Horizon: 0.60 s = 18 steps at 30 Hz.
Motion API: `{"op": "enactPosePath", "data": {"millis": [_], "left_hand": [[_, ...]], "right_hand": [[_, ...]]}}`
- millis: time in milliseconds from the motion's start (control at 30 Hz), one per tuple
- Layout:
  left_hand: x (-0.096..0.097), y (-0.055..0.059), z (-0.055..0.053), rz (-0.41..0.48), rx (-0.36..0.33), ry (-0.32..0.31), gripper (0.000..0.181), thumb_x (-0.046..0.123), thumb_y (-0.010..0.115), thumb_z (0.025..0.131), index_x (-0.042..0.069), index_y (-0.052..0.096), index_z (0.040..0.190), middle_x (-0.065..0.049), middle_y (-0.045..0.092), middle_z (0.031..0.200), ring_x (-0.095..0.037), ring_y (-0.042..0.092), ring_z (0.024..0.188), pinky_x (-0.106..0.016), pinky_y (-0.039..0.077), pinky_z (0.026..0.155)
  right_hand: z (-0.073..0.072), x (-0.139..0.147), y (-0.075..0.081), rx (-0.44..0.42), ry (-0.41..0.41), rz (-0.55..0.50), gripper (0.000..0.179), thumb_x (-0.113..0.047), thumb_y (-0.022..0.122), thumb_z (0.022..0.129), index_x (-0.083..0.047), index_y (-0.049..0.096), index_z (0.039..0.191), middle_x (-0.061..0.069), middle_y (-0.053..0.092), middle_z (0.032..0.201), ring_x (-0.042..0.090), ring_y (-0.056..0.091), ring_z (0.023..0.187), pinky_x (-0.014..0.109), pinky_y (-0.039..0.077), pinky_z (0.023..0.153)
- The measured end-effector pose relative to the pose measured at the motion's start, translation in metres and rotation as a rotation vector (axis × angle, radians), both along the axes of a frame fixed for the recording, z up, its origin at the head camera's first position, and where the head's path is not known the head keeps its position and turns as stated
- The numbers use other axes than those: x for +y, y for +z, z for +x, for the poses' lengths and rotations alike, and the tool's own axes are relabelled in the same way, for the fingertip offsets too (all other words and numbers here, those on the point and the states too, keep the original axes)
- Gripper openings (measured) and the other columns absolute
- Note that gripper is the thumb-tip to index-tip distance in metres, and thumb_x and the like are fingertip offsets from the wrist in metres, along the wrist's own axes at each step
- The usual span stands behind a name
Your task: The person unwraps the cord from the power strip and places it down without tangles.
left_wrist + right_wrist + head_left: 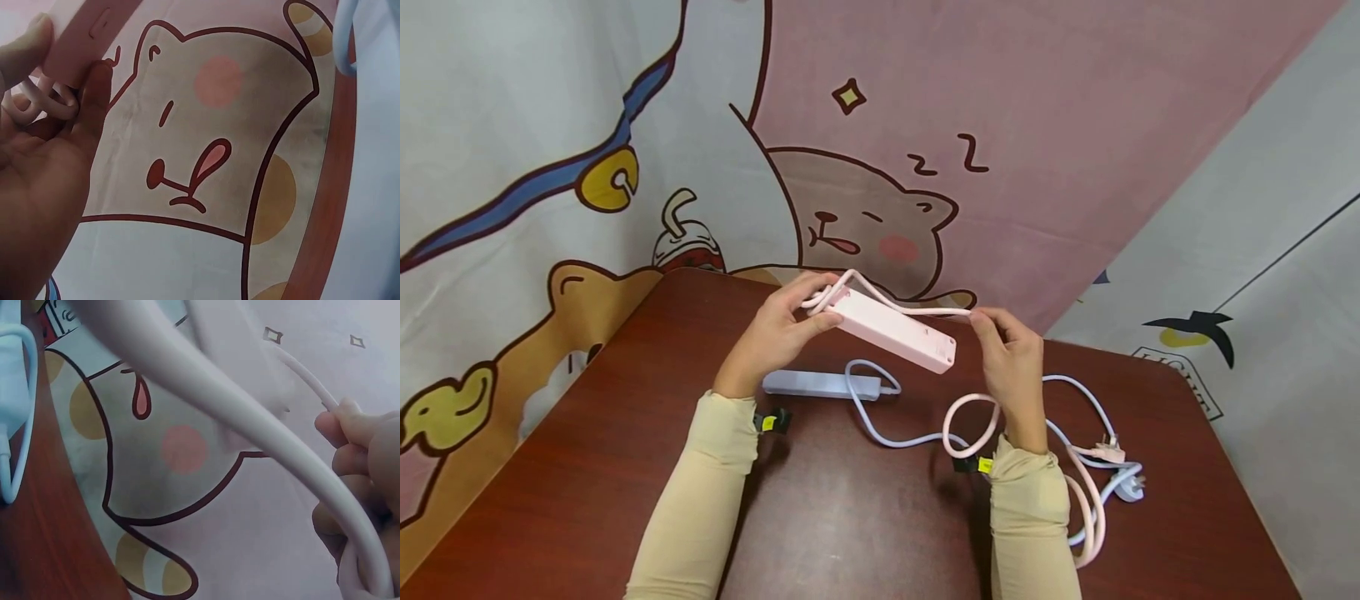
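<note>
Above the far edge of the dark red wooden table point(865, 500), left hand point(775, 333) gripping pink plastic power strip point(895, 331), right hand point(1011, 362) pinching its pink cord point(925, 310); slack likely to tangle with blue cable point(880, 425).

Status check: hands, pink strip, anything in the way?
Left hand grips pink power strip, lifted above table. Right hand pinches its pink cord. Blue power strip lies below, apart.
</note>
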State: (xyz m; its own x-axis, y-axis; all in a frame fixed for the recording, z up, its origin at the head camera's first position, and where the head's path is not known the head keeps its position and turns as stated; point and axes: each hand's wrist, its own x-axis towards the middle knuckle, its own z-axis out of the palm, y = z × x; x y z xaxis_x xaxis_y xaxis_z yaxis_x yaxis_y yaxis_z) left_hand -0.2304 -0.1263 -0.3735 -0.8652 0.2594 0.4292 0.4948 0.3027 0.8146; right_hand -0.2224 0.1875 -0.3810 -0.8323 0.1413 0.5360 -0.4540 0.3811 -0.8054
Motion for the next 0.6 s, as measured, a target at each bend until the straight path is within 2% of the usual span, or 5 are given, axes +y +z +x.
{"op": "enactPosePath", "data": {"millis": [100,167,300,467,600], "left_hand": [[0.000,-0.001,-0.002,0.002,0.017,0.027,0.048,0.013,0.076,0.092,0.008,0.061,0.137,-0.010,0.063,0.127,-0.016,0.054,0.105,-0.016,0.046,0.087],[-0.001,-0.002,-0.003,0.004,0.040,0.061,0.047,0.014,0.076,0.091,0.008,0.062,0.136,-0.009,0.063,0.126,-0.015,0.053,0.106,-0.016,0.045,0.088],[-0.002,-0.003,-0.004,0.001,0.088,0.137,0.046,0.017,0.076,0.091,0.009,0.063,0.134,-0.008,0.063,0.127,-0.015,0.053,0.109,-0.022,0.043,0.093],[-0.002,-0.004,-0.004,0.029,0.118,0.194,0.047,0.019,0.077,0.091,0.008,0.063,0.135,-0.009,0.063,0.129,-0.017,0.055,0.113,-0.028,0.043,0.097],[0.000,-0.003,-0.003,0.074,0.137,0.226,0.049,0.018,0.078,0.090,0.010,0.063,0.135,-0.010,0.063,0.129,-0.017,0.055,0.113,-0.024,0.041,0.097]], "right_hand": [[0.002,-0.001,0.003,0.010,0.028,-0.030,0.018,-0.011,0.068,0.098,0.005,0.076,0.097,-0.023,0.069,0.082,-0.004,0.060,0.077,0.013,0.046,0.072],[0.004,-0.002,0.004,0.016,0.055,-0.041,0.017,-0.010,0.068,0.098,0.005,0.075,0.097,-0.022,0.069,0.083,-0.003,0.060,0.079,0.013,0.047,0.073],[0.007,-0.003,0.005,0.014,0.113,-0.042,0.016,-0.010,0.067,0.098,0.005,0.075,0.098,-0.013,0.072,0.086,-0.002,0.061,0.082,0.014,0.048,0.076],[0.009,-0.004,0.005,-0.023,0.173,-0.046,0.017,-0.010,0.067,0.098,0.004,0.075,0.100,-0.014,0.073,0.087,0.001,0.062,0.083,0.015,0.048,0.077],[0.012,-0.006,0.006,-0.081,0.215,-0.074,0.019,-0.012,0.067,0.098,0.005,0.075,0.096,-0.016,0.072,0.083,0.002,0.059,0.078,0.018,0.046,0.073]]}}
